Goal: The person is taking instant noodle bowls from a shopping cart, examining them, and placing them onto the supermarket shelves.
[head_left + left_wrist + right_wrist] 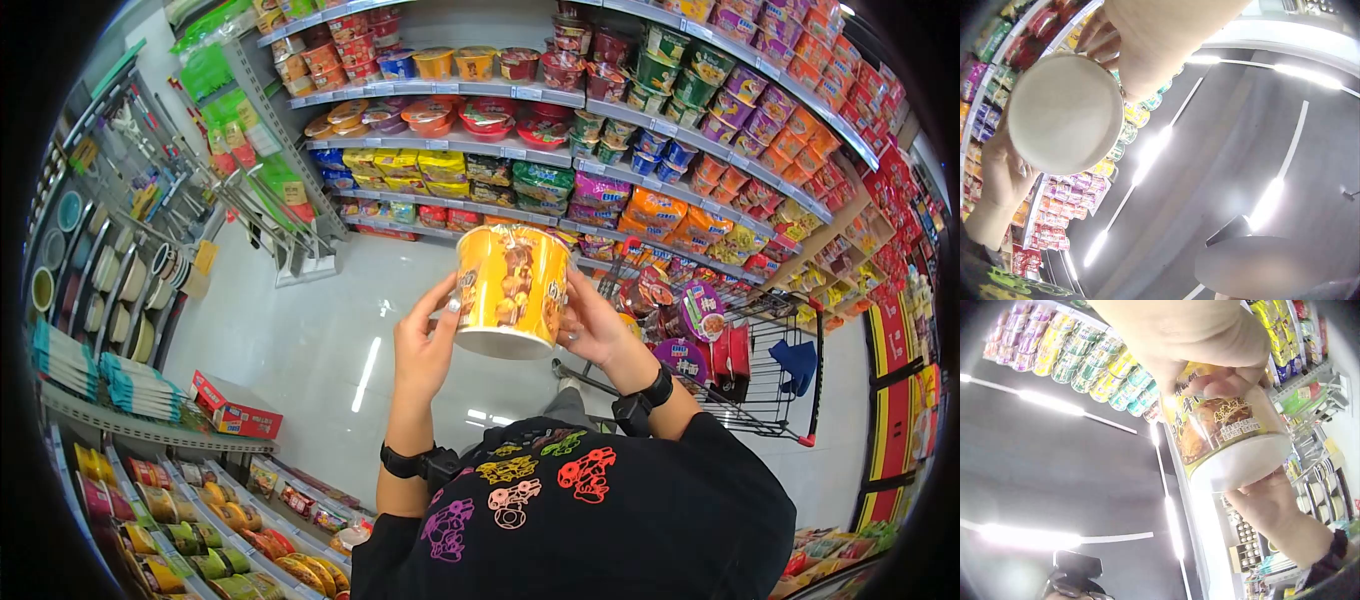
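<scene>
A yellow instant noodle tub [514, 285] with food pictures on its side is held up in front of the chest. My left hand [428, 330] grips it on the left, thumb across the near side. On the opposite side my right hand [598, 318] holds it, fingers around the wall. The tub tilts so its pale base shows toward me. From below, the left wrist view shows that round white base [1066, 114] between both hands. Printed writing and a noodle picture appear on the tub wall [1222, 425] in the right wrist view.
Shelves [540, 148] of noodle tubs and packets curve across the far side. A black wire shopping cart [770, 400] with purple tubs and red packets stands at the right. Mops and bowls [110, 270] line the left. A red box [235, 405] sits on the lower-left shelf.
</scene>
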`<state>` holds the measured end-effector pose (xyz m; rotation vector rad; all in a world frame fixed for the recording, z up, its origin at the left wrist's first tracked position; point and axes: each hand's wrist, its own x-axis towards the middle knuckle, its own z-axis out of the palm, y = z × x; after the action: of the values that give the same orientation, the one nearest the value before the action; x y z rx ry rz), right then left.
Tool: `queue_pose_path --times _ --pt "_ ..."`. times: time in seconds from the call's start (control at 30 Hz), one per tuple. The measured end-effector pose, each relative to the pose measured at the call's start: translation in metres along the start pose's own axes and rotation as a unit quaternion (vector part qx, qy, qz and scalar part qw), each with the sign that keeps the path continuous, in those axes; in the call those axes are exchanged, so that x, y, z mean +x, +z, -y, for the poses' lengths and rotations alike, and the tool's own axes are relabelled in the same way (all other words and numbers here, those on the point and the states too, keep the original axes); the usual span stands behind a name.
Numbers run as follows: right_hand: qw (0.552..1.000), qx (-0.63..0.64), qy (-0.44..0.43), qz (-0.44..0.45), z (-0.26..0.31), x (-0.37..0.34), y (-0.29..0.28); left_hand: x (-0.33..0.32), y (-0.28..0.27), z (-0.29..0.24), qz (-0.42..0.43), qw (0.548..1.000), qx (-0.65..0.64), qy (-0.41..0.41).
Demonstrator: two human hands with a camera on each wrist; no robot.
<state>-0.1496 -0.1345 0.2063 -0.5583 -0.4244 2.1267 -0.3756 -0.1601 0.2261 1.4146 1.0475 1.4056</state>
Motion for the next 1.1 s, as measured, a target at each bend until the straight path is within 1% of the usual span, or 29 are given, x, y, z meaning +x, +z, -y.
queue_pose_path --times 0.03,0.07,0.1,0.17,0.2,0.27,0.37,0.43,0.5,0.53,0.6,0.67,0.7,0.77,0.83,0.9,0.97,1.07,1.1 --pt "0.997 0.048 0.029 0.051 0.000 0.002 -0.008 0.000 0.001 0.000 -0.007 0.999 0.028 0.019" --pt "0.996 0.060 0.047 0.040 0.000 0.003 -0.012 0.002 0.002 0.000 -0.015 0.998 0.056 0.038" --pt "0.994 0.072 0.059 0.053 0.001 0.002 -0.012 0.003 0.003 0.000 -0.023 0.995 0.083 0.059" --pt "0.989 0.097 0.084 0.079 0.001 0.001 -0.009 0.005 0.002 0.001 -0.028 0.981 0.150 0.123" --pt "0.987 0.116 0.086 0.071 0.000 -0.001 -0.005 0.005 0.002 0.002 -0.031 0.970 0.183 0.154" --pt "0.983 0.152 0.091 0.055 0.000 -0.006 0.004 0.005 0.006 0.001 -0.030 0.975 0.158 0.152" --pt "0.983 0.155 0.094 0.004 0.001 -0.013 0.013 0.006 0.010 0.003 -0.027 0.977 0.137 0.161" --pt "0.988 0.122 0.093 0.029 -0.001 -0.012 0.006 0.004 0.013 0.003 -0.025 0.977 0.129 0.168" --pt "0.990 0.103 0.088 0.036 -0.003 -0.013 0.004 0.002 0.018 0.000 -0.022 0.976 0.122 0.179" --pt "0.991 0.101 0.081 0.030 -0.004 -0.014 0.008 0.002 0.020 0.001 -0.021 0.976 0.116 0.181" --pt "0.990 0.102 0.082 0.045 -0.003 -0.016 0.008 0.003 0.024 0.005 -0.019 0.977 0.103 0.187" --pt "0.986 0.109 0.097 0.086 -0.001 -0.017 0.004 0.003 0.029 0.005 -0.018 0.978 0.089 0.185" --pt "0.985 0.106 0.102 0.087 0.000 -0.018 0.003 0.003 0.030 0.004 -0.017 0.979 0.083 0.185" --pt "0.984 0.103 0.112 0.087 0.002 -0.023 -0.002 0.004 0.033 0.013 -0.016 0.983 0.063 0.170" --pt "0.982 0.079 0.120 0.121 0.004 -0.025 -0.014 0.005 0.035 0.020 -0.011 0.986 0.049 0.158" --pt "0.979 0.083 0.123 0.142 0.004 -0.027 -0.022 0.008 0.038 0.023 -0.004 0.988 0.039 0.149" --pt "0.974 0.115 0.125 0.152 0.002 -0.031 -0.027 0.008 0.043 0.024 0.010 0.991 0.009 0.132" --pt "0.962 0.131 0.126 0.205 0.000 -0.033 -0.040 0.008 0.049 0.026 0.031 0.993 -0.014 0.115" --pt "0.975 0.103 0.121 0.156 0.002 -0.038 -0.036 0.008 0.051 0.027 0.039 0.993 -0.019 0.113"
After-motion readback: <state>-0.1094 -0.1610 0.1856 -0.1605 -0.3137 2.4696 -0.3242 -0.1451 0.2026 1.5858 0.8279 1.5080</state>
